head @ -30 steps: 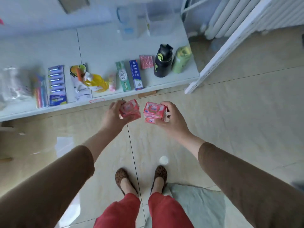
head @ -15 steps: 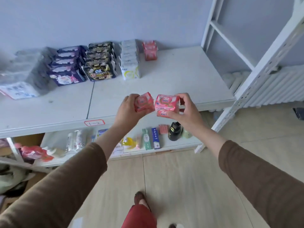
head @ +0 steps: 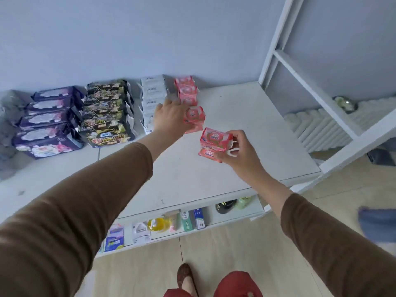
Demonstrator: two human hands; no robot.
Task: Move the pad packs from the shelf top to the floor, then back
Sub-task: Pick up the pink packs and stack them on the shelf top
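Note:
My left hand reaches over the white shelf top and grips a pink pad pack, holding it just in front of a row of three pink packs by the wall. My right hand holds two stacked pink pad packs above the middle of the shelf top, nearer to me.
White packs, black packs and purple packs line the shelf top to the left. A lower shelf carries bottles and boxes. A white rack frame and a radiator stand at the right. Tiled floor lies below.
Both hands rose from floor level up to the shelf top. The left hand has stretched forward with its pack toward the pink row; the right hand trails with its two packs.

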